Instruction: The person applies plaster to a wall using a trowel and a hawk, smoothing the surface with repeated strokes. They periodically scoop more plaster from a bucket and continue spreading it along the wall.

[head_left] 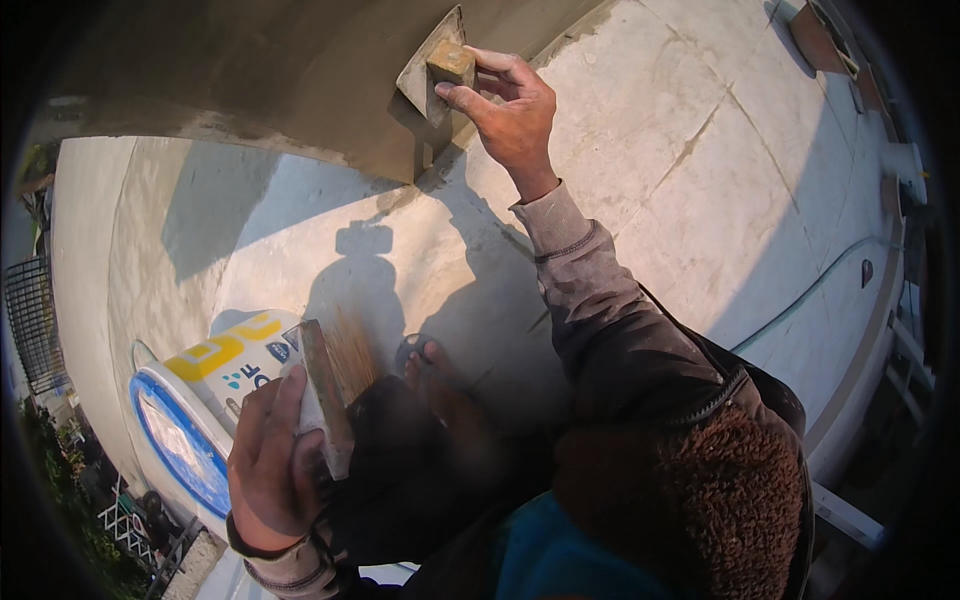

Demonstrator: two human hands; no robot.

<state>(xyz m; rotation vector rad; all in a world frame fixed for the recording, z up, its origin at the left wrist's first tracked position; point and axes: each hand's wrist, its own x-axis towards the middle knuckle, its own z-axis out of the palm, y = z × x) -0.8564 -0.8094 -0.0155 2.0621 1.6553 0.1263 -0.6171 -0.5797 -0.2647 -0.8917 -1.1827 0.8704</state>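
Note:
My right hand [515,115] reaches up and grips the blocky wooden handle of a small flat trowel [452,65]. The trowel's thin, pale blade lies against the smooth grey-brown mortar face [260,70], close to its lower edge. At the lower left, my left hand [270,460] is closed around a wide brush [328,400]. Its long block is smeared with dried grey, and tan bristles show on its right side. Part of its back is covered by my fingers. Just beyond that hand stands a white bucket [225,365] with yellow and blue markings and a blue rim.
Under me is a pale concrete surface [640,130] with cracks and joint lines. A thin hose [800,312] runs across the right side. My foot [430,370] is below, beside the brush. A black grid [35,320] stands far left, and a reddish-brown object [820,40] sits upper right.

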